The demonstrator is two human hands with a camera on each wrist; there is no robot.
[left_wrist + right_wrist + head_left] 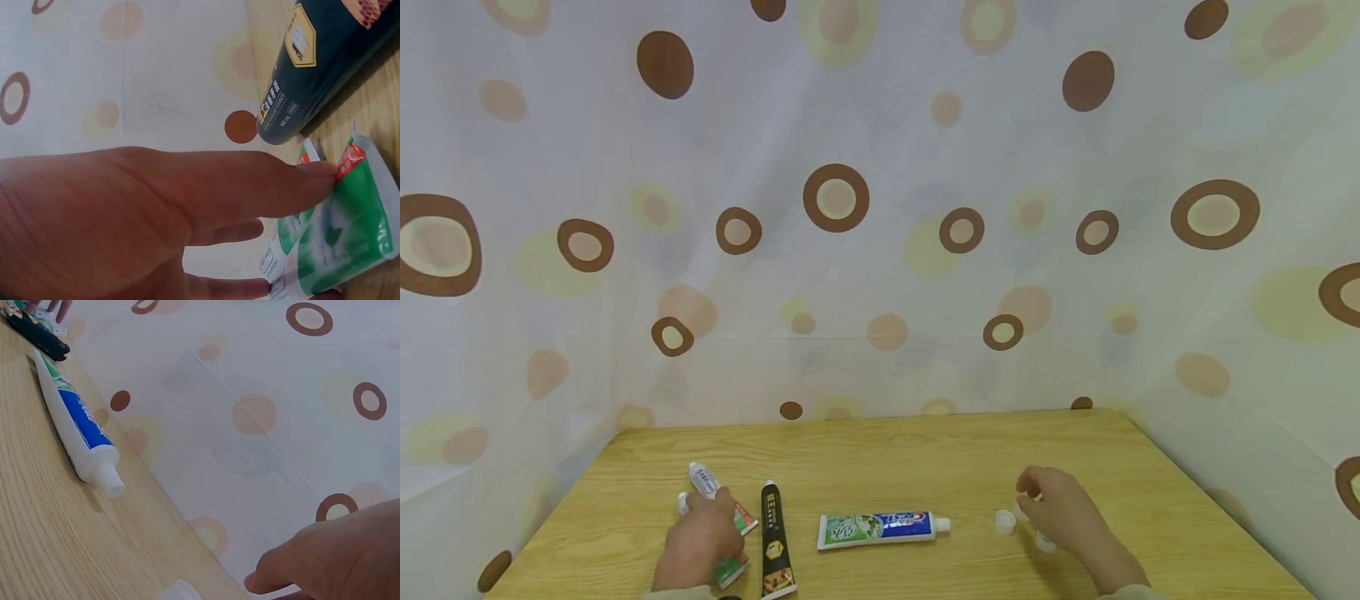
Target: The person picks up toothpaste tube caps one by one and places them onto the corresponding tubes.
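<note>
At the table's left side my left hand (696, 537) grips a green-and-white toothpaste tube (340, 228), its thumb lying against the tube's flat end. A second small toothpaste tube (703, 479) with a white cap lies partly under that hand, its middle hidden. Just right of it is a black toothpaste tube (772, 533). My right hand (1060, 508) hovers at the right with fingers loosely bent over small white caps. One cap (1005, 522) stands left of the fingers, another cap (1045, 542) sits below the hand, and a third is partly covered by the fingertips.
A blue, green and white toothpaste tube (880, 529) lies across the middle of the wooden table (910, 458), cap pointing right. A white curtain (887, 275) with brown and pale spots hangs behind the table and at both sides.
</note>
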